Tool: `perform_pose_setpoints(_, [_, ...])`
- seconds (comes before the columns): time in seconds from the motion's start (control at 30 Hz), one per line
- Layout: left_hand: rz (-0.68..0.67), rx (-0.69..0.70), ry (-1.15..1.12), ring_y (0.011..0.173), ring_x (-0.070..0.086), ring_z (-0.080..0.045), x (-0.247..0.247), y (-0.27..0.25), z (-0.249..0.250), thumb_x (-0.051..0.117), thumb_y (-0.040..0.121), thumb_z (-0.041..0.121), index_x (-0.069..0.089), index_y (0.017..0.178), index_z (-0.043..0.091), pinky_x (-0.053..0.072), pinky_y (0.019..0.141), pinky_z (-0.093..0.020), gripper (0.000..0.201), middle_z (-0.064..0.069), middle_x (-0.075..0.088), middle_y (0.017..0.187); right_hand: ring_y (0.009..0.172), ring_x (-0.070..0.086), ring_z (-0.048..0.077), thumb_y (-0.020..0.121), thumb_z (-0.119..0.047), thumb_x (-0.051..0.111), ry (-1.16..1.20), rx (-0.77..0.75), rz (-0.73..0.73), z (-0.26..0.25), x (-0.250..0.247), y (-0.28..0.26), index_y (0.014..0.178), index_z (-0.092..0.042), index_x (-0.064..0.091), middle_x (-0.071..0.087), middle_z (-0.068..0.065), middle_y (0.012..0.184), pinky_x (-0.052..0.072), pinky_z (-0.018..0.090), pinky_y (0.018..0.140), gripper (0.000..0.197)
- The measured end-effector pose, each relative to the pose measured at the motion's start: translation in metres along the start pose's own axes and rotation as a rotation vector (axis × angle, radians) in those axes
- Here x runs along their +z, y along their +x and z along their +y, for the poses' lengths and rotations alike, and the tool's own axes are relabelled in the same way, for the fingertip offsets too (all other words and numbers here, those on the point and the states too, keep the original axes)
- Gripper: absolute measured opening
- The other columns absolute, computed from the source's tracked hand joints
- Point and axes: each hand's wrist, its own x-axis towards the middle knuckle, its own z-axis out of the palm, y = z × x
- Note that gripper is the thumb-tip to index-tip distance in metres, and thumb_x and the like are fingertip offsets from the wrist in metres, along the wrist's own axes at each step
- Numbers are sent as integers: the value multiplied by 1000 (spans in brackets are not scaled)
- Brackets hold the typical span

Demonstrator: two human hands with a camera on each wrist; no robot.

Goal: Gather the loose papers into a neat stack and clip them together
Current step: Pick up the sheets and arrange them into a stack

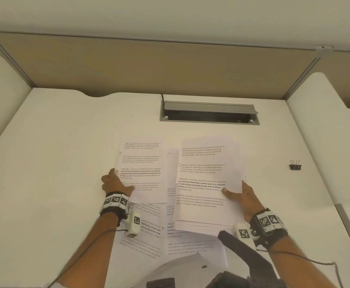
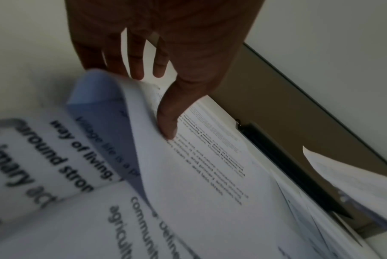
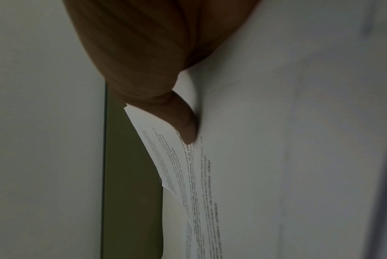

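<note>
Pinching a sheet left of the stack, left hand; right hand grips that stack; clip lies right of it.

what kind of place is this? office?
Most likely an office cubicle workstation: tan partition panels enclose a white desk, which has a built-in cable tray with a flip lid. Printed papers and a binder clip fit that.

My white desk meets a tan partition at twelve o'clock; a grey cable hatch, seemingly open, sits before it.
</note>
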Motion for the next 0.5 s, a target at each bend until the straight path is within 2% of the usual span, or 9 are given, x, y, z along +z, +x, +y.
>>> perform_pose_setpoints(0.1, [23,-12,-152,129,47,-42,-9,6,-5,90,63,5,30,149,8,40,111,-49,105,-22,33,145,109,67,40,82,0,73,1,1,4,-1,0,0,127,-9,61,71,15,120,53,61,92,47])
perform_pose_setpoints(0.23, [44,-39,-292,120,57,-38,-23,7,0,83,74,6,43,145,9,46,104,-44,81,-23,60,130,106,69,37,83,1,71,-1,3,22,-2,-2,-3,127,-8,60,72,13,118,56,56,89,46])
perform_pose_setpoints(0.3, [-19,-61,-361,114,63,-37,-32,7,6,81,79,11,58,133,6,50,99,-41,59,-21,66,125,106,69,38,83,1,72,4,5,23,-1,-3,-4,127,-8,60,72,13,118,55,58,90,46])
perform_pose_setpoints(0.4, [-144,-11,-572,103,69,-34,-44,-1,20,78,82,9,72,109,10,54,96,-43,28,-17,72,117,105,69,38,83,1,72,10,3,37,1,-4,-5,126,-8,61,72,14,118,55,58,89,45])
perform_pose_setpoints(0.43, [-183,14,-664,100,70,-34,-48,-8,27,78,82,7,73,103,14,56,93,-44,23,-16,73,114,105,69,38,83,2,72,17,1,45,2,-4,-5,126,-9,61,72,14,117,56,57,88,45])
perform_pose_setpoints(0.5, [-265,76,-847,94,73,-32,-60,-28,43,75,82,3,73,101,16,60,81,-39,23,-12,76,106,105,69,38,83,2,72,29,-1,60,3,-5,-7,125,-9,61,73,14,116,56,57,88,45])
